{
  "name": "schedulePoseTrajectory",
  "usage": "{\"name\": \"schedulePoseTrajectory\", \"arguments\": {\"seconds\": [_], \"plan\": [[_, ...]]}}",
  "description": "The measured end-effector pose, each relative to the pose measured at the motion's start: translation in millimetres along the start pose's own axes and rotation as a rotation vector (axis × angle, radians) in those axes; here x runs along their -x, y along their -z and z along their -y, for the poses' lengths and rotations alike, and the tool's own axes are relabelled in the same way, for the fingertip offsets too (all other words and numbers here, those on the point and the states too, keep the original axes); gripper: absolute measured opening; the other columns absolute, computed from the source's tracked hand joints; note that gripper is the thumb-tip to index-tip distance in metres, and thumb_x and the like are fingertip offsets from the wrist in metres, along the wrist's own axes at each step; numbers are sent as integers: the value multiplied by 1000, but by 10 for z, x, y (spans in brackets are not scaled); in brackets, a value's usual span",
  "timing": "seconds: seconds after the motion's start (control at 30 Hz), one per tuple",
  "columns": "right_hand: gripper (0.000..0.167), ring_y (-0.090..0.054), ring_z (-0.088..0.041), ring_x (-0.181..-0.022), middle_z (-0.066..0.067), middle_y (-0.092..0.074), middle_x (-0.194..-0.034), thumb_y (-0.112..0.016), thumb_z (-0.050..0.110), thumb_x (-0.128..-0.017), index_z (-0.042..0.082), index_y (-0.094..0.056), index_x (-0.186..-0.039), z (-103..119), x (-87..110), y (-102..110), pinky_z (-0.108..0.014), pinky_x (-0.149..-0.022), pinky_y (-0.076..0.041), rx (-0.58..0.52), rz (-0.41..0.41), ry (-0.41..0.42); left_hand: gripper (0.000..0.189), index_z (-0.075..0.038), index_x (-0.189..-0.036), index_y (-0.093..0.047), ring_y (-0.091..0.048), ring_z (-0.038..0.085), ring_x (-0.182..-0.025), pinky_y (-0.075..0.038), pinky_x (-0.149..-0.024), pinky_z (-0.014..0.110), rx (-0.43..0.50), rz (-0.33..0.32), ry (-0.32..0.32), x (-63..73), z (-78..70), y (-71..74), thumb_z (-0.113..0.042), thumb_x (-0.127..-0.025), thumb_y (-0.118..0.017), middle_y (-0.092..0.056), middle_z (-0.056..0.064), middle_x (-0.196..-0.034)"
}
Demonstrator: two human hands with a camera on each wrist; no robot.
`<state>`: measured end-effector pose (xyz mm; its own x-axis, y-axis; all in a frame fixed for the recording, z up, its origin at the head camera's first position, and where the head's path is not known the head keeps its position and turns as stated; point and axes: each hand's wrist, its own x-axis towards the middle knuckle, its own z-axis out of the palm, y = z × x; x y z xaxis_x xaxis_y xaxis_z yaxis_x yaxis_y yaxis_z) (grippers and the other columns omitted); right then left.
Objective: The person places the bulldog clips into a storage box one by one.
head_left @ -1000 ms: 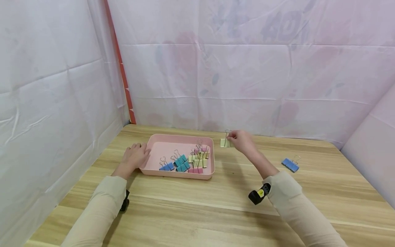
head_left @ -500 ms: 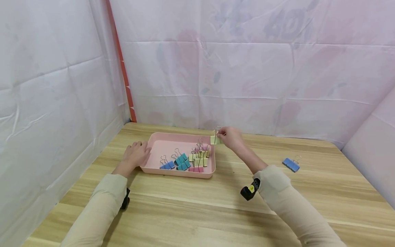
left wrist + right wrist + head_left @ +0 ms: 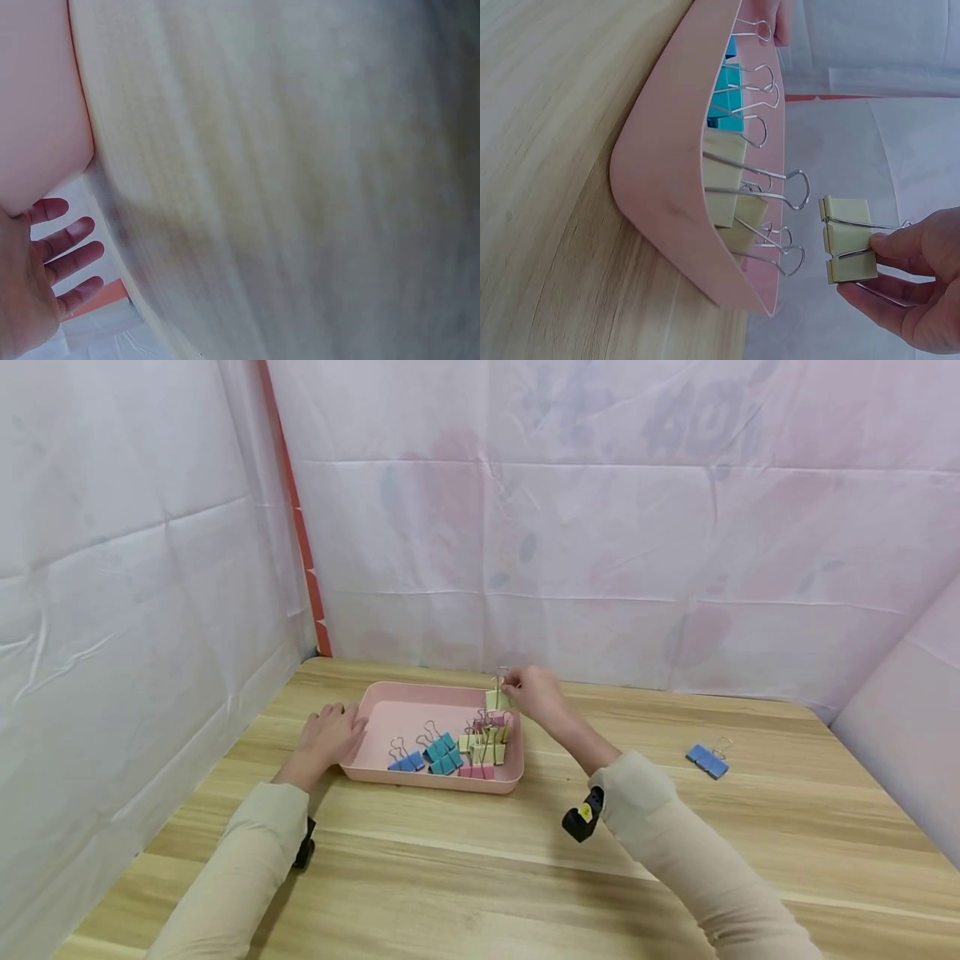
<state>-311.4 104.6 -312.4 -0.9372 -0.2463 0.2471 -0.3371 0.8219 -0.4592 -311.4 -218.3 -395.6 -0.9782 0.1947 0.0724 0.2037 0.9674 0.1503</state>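
Between thumb and fingers, my right hand (image 3: 538,695) pinches a pale yellow binder clip (image 3: 849,244) with silver wire handles. It hangs over the back right corner of a pink tray (image 3: 397,718), above the clips inside. My left hand (image 3: 327,741) rests at the tray's left edge, fingers extended and relaxed. Inside the tray stand a blue binder clip (image 3: 407,762), teal binder clips (image 3: 442,754), yellow binder clips (image 3: 724,176) and pink binder clips (image 3: 477,772). The right wrist view shows the held clip apart from the tray wall.
Another blue binder clip (image 3: 707,760) lies on the wooden table (image 3: 480,868) to the right. White sheeting (image 3: 585,543) hangs behind the table and along both sides. A red strip (image 3: 300,543) runs down the back left corner.
My right hand has carried the yellow binder clip leftward, from beside the tray to over its back right corner. The left hand has stayed at the tray's left edge.
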Motion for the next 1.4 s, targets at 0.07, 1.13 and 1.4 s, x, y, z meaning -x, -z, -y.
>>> {"name": "schedulePoseTrajectory", "arguments": {"seconds": [0.07, 1.13, 1.4], "plan": [[14, -55, -19, -65, -8, -65, -75, -61, 10, -89, 0, -69, -83, 33, -12, -32, -30, -59, -44, 13, 2, 7, 46, 5, -128, -42, -39, 43, -113, -28, -92, 59, -1, 2, 0, 0, 7, -7, -29, -99, -33, -45, 29, -122], [11, -53, -13, -63, -3, -64, -83, -61, 13, -89, 7, -70, -91, 318, -237, -601, -23, -51, -42, -17, 123, -47, 46, 5, -128, -42, -38, 42, -113, -27, -92, 59, 2, 5, 0, 14, 36, -26, -30, -99, -32, -45, 29, -122], [12, -52, -13, -67, -5, -65, -80, -61, 8, -89, 4, -71, -84, 258, -280, -743, -23, -57, -42, 25, 138, -5, 47, 5, -129, -42, -39, 42, -114, -28, -92, 58, 3, -6, -8, 0, 20, -36, -30, -99, -33, -45, 29, -122]]}}
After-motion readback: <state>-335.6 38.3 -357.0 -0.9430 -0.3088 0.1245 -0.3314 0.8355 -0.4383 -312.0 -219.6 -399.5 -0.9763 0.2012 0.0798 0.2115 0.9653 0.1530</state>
